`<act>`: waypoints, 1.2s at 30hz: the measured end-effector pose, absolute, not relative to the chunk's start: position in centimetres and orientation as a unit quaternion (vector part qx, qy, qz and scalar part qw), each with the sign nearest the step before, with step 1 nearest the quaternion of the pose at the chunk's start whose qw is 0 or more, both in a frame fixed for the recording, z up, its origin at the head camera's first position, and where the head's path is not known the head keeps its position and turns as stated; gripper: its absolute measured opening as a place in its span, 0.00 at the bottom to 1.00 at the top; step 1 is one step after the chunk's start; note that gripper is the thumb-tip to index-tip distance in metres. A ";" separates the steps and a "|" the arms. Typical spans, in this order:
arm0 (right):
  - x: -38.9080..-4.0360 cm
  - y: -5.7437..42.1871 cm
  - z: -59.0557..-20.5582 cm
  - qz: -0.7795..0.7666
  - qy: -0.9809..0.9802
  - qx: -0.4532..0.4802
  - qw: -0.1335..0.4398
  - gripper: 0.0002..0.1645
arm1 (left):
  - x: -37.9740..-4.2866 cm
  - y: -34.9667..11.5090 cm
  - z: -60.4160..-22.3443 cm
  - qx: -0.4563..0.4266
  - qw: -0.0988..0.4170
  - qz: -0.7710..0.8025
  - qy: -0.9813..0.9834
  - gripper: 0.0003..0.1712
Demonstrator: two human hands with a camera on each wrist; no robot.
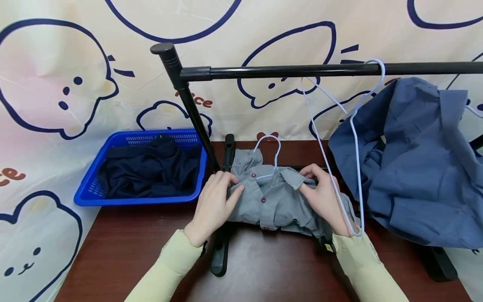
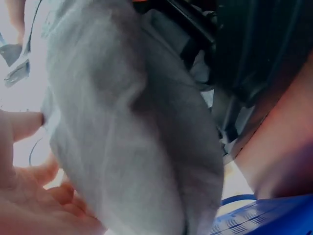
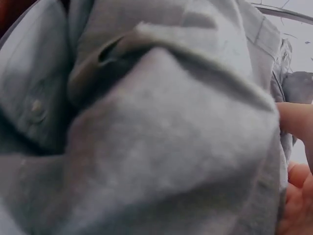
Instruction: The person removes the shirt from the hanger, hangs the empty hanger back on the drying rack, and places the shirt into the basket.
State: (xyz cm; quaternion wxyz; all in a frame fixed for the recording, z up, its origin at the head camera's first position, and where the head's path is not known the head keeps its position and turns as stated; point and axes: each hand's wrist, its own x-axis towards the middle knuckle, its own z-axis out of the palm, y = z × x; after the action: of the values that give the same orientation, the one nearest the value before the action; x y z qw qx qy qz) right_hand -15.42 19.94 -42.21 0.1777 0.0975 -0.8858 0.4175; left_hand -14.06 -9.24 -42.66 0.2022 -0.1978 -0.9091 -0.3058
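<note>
A grey button-up shirt lies bunched on the table, with a light-blue clothes hanger at its neck, the hook standing up out of the collar. My left hand pinches the shirt's left shoulder between thumb and fingers. On the other side my right hand pinches the cloth beside the collar. Grey fabric fills much of the left wrist view, with the thumb against its edge. In the right wrist view the folded cloth hides most of the hanger's arms.
A black rack's bar crosses above the shirt. From it hangs a bare light-blue hanger, passing in front of my right wrist. A blue garment hangs at the right. At the left, a blue basket holds dark navy cloth.
</note>
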 end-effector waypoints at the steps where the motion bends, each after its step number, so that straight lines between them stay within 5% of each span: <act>1: -15.3 19.9 -42.0 0.425 -0.881 0.105 0.178 0.07 | -14.1 -9.2 -42.6 -0.204 0.199 -0.301 -0.910 0.09; 13: -14.7 19.1 -41.6 0.472 -0.838 0.179 0.205 0.05 | -13.9 -8.5 -41.9 -0.253 0.184 -0.298 -0.902 0.14; 36: -14.7 16.8 -42.6 0.529 -0.813 0.175 0.169 0.05 | -14.5 -8.0 -40.7 -0.256 0.193 -0.335 -0.886 0.04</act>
State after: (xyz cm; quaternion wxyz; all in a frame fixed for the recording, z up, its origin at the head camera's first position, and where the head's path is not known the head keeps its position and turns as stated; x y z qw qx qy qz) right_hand -14.67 16.76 -42.62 0.1693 0.1747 -0.8130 0.5290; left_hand -14.48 -8.04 -40.70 0.1928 -0.2557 -0.8861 -0.3349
